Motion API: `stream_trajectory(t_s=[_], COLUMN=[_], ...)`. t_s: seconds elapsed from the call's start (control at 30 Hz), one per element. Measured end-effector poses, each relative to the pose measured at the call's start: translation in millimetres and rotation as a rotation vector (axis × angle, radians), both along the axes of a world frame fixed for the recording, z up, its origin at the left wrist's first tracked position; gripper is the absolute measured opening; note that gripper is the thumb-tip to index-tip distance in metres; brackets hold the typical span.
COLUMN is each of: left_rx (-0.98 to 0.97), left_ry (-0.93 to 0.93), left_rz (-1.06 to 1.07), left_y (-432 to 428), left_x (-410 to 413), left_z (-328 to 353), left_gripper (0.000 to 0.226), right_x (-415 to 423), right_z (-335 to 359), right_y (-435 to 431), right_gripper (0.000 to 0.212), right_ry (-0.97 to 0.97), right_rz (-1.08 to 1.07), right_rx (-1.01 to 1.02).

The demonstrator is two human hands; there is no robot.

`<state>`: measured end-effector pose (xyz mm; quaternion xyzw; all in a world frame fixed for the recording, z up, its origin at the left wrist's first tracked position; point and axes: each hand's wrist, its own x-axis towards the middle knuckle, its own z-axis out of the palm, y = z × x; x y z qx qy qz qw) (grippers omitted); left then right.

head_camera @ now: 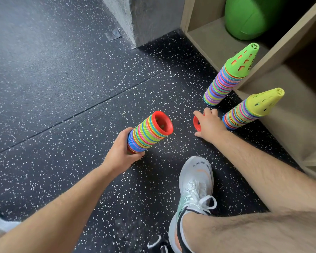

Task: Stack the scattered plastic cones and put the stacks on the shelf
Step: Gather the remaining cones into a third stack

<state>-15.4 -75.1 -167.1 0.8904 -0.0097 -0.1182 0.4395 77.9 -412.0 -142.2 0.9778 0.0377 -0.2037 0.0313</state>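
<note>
Two built, green-topped stack [224, 81] and yellow-topped stack [244, 114], are standing unshelved by shelf [213, 41]; left hand [119, 152] is gripping third stack [148, 131], right hand [209, 124] is curling round loose red cone [196, 123].

Single wide-angle head view, steeply downward, close above the speckled floor [62, 88]

No words, numbers, labels or signs can be read anywhere in the frame. The grey shoe [195, 181] at lower centre has a thin orange curved mark on its side, but it is too indistinct to read as a brand.
</note>
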Motion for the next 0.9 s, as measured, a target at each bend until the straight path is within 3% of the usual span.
stream_trajectory(t_s=[0.07, 0.13, 0.27, 0.37, 0.47, 0.6, 0.67, 0.8, 0.9], left_rx=[-0.007, -0.016, -0.038, -0.056, -0.075, -0.174, -0.174, -0.121, -0.080], left_ry=[0.003, 0.004, 0.009, 0.004, 0.009, 0.046, 0.064, 0.052, 0.031], left_rz=[0.000, 0.000, 0.001, -0.007, 0.008, 0.104, 0.099, 0.045, 0.003], left_y=[0.0, -0.4, 1.0, 1.6, 2.6, 6.9, 7.6, 4.6, 2.1], left_x=[0.6, 0.5, 0.2, -0.6, -0.7, 6.9, 9.6, 9.0, 6.8], left_z=[0.2, 1.2, 1.7, 0.9, 0.4, 0.2, 1.4, 1.1, -0.7], left_gripper=[0.084, 0.083, 0.081, 0.081, 0.081, 0.077, 0.075, 0.077, 0.079], right_x=[0.1, -2.7, -7.5, -18.8, -32.2, -27.2, -23.3, -14.9, -11.1], right_z=[4.4, 14.5, 62.0, 99.9, 108.7, 101.8, 97.3, 91.0, 85.9], right_y=[1.6, 7.5, 40.9, 74.5, 98.7, 96.5, 91.1, 88.5, 90.6], right_gripper=[0.076, 0.069, 0.060, 0.045, 0.045, 0.028, 0.037, 0.075, 0.075], right_ry=[-0.005, -0.116, -0.475, -0.466, -0.230, -0.016, -0.023, 0.028, 0.227], right_rz=[0.019, 0.004, -0.323, -0.326, -0.190, -0.236, -0.242, -0.092, 0.037], right_rx=[0.002, 0.138, 0.936, 1.376, 1.325, 1.368, 1.343, 1.053, 0.935])
